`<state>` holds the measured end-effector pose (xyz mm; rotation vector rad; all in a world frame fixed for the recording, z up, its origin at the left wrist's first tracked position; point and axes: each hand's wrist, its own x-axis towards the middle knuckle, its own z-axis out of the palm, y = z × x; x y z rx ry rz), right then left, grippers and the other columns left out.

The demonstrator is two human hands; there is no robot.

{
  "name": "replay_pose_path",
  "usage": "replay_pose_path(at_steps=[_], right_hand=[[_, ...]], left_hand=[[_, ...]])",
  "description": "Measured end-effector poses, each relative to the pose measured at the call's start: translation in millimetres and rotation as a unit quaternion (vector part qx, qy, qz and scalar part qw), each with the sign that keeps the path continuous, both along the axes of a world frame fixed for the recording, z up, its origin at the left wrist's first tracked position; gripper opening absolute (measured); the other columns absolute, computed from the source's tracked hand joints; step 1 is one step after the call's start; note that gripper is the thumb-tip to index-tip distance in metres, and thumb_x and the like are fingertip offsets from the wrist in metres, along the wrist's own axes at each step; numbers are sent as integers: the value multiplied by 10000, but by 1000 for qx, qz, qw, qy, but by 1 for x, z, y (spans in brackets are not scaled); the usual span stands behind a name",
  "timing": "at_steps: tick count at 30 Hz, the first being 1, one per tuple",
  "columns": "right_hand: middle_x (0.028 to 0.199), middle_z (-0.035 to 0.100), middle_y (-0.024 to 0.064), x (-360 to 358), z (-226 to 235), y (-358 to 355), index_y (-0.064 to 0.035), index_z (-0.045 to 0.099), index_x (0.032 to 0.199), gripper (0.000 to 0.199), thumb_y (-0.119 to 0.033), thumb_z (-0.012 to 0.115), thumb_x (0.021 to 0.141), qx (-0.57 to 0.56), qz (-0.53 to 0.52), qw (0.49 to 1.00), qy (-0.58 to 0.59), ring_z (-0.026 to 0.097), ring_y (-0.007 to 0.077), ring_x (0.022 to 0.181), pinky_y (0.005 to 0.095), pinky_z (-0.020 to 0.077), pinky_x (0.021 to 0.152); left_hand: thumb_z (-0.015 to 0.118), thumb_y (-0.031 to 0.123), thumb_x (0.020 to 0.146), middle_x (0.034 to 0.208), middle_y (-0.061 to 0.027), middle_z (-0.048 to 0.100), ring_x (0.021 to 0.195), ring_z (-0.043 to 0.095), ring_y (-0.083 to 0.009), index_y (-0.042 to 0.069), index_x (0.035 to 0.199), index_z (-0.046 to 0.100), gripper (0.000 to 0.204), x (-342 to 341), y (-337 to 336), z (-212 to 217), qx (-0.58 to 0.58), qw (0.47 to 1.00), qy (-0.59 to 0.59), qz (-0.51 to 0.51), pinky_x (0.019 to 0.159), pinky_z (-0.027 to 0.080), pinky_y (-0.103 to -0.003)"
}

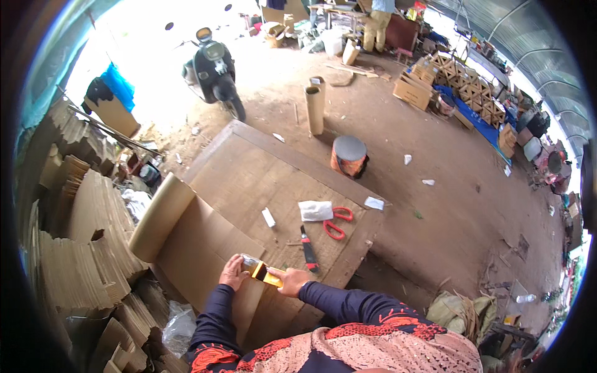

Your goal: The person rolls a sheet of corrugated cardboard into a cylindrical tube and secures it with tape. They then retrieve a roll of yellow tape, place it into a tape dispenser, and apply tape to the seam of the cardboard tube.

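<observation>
My right hand (295, 282) is closed around the end of a yellow and black tape dispenser (271, 277). Clear tape seems to show at its far end, beside my left hand (232, 272). That hand lies with its fingers stretched out on a brown cardboard sheet (208, 239), close to the dispenser. The sheet unrolls from a thick roll (158, 217) at the table's left side. To the right on the wooden table (242, 165) are a red and black utility knife (308, 250) and red-handled scissors (336, 230), their blades hidden by a white wrapped bundle (315, 211).
Stacked cardboard (87, 255) crowds the left side. Beyond the table stand brown cardboard tubes (315, 109), a round stool (349, 154) and a scooter (214, 71). Boxes (413, 90) line the far right. A person (376, 28) stands at the back.
</observation>
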<state>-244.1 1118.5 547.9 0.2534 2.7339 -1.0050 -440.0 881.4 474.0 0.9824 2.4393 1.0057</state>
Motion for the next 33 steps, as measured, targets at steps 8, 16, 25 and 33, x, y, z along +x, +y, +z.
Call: replay_pose_path(at_steps=[8, 16, 25, 33], right_hand=[[1001, 719, 219, -7, -10, -12, -389, 458, 1518, 735, -393, 697, 823, 14, -13, 1000, -13, 724, 394, 877, 495, 591, 765], [1064, 702, 214, -29, 18, -22, -418, 454, 1509, 718, -368, 694, 834, 13, -12, 999, -28, 723, 400, 947, 507, 584, 811], [985, 704, 227, -43, -15, -15, -376, 542, 1454, 686, -326, 719, 794, 5, -26, 998, 50, 715, 406, 892, 494, 586, 788], [954, 715, 198, -43, 28, -2, -336, 591, 1408, 659, -334, 748, 768, 14, 25, 1000, 12, 716, 389, 890, 483, 589, 783]], left_hand=[[756, -18, 815, 1478, -198, 509, 1315, 556, -364, 130, 1323, 655, 539, -6, -7, -17, -8, 997, 65, -36, 1077, 501, -406], [790, 159, 759, 1522, -169, 477, 1379, 466, -392, 106, 1423, 545, 710, 18, -1, 14, -115, 973, 198, 1, 1124, 428, -482], [947, 499, 500, 1564, -93, 372, 1438, 356, -339, 152, 1456, 398, 1156, 53, 41, 18, -199, 943, 212, 161, 1126, 380, -512], [881, 448, 619, 1539, -100, 423, 1375, 461, -331, 149, 1372, 476, 906, 46, 29, 20, -173, 952, 195, 160, 1097, 447, -482]])
